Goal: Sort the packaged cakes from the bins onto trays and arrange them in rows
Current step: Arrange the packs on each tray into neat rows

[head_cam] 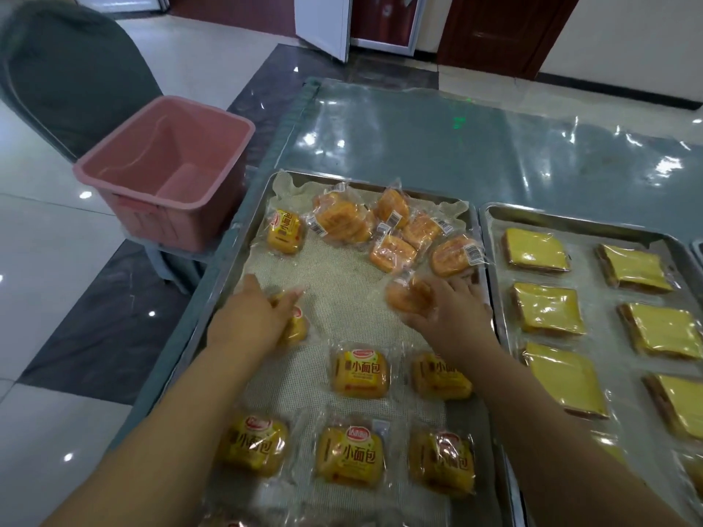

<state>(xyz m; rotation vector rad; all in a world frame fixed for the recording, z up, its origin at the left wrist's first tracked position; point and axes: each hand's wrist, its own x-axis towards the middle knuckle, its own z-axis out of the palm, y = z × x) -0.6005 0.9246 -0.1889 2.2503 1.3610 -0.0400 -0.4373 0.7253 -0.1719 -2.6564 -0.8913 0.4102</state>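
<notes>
Two cakes in play. Right hand [452, 311] grips right cake [409, 298]; slick wrap could slip. Left hand [249, 317] lies over left cake [296, 329], grip unclear, may push it askew. Pile [380, 230] just beyond right hand, easily knocked.

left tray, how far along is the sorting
Done: pink bin looks empty, right tray has yellow slices in rows, near rows laid on left tray. In hand: left hand touches an edge cake, right hand holds a loose cake. Left: the far heap.
</notes>
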